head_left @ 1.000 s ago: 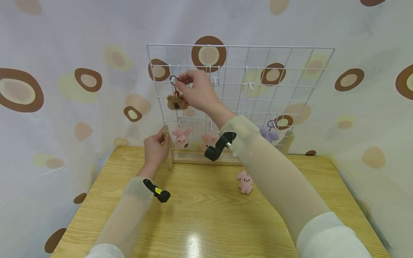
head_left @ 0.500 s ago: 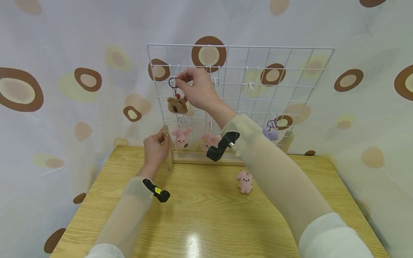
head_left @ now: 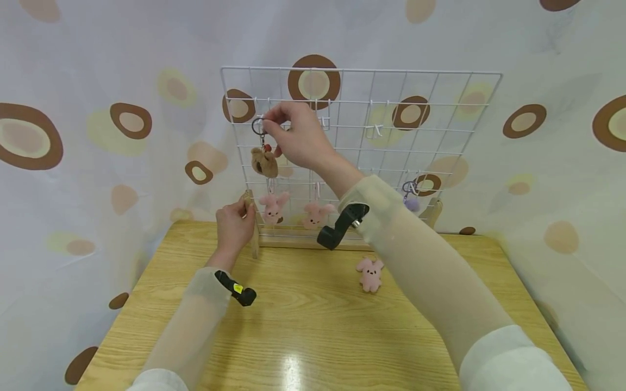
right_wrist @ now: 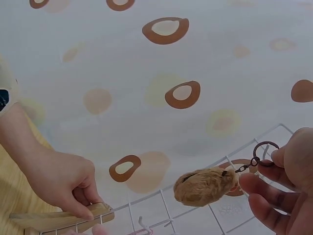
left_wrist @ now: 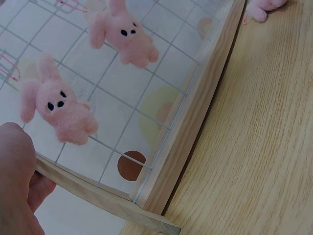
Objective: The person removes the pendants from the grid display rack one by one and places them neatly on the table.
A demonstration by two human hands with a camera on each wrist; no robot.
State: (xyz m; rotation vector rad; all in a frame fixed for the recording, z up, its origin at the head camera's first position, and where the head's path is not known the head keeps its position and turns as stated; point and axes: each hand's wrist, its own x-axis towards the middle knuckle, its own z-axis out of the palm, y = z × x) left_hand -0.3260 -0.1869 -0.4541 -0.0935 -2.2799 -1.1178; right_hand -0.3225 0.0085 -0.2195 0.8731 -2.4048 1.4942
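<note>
My right hand [head_left: 300,136] pinches the dark metal ring [right_wrist: 266,142] of a brown plush koala keychain [head_left: 264,163] at the upper left of a white wire grid rack [head_left: 362,71]. The koala dangles from a short chain with a red bead, turned partly sideways. A white hook shows within the ring in the right wrist view; whether the ring rests on it I cannot tell. Lower down, my left hand [head_left: 233,231] grips the rack's left wooden post [left_wrist: 107,200]. Beside that hand hangs a pink plush bunny keychain [left_wrist: 63,112], with a second pink bunny [left_wrist: 129,39] to its right.
A purple plush keychain [head_left: 412,204] hangs at the rack's lower right, partly behind my right arm. One pink plush bunny [head_left: 370,275] lies on the wooden table [head_left: 293,326] before the rack. Other white hooks [head_left: 374,130] sit on the grid.
The koala has swung from facing forward to sideways and hangs slightly lower and further left. My right hand has shifted a little left with the ring; my left hand stays on the post.
</note>
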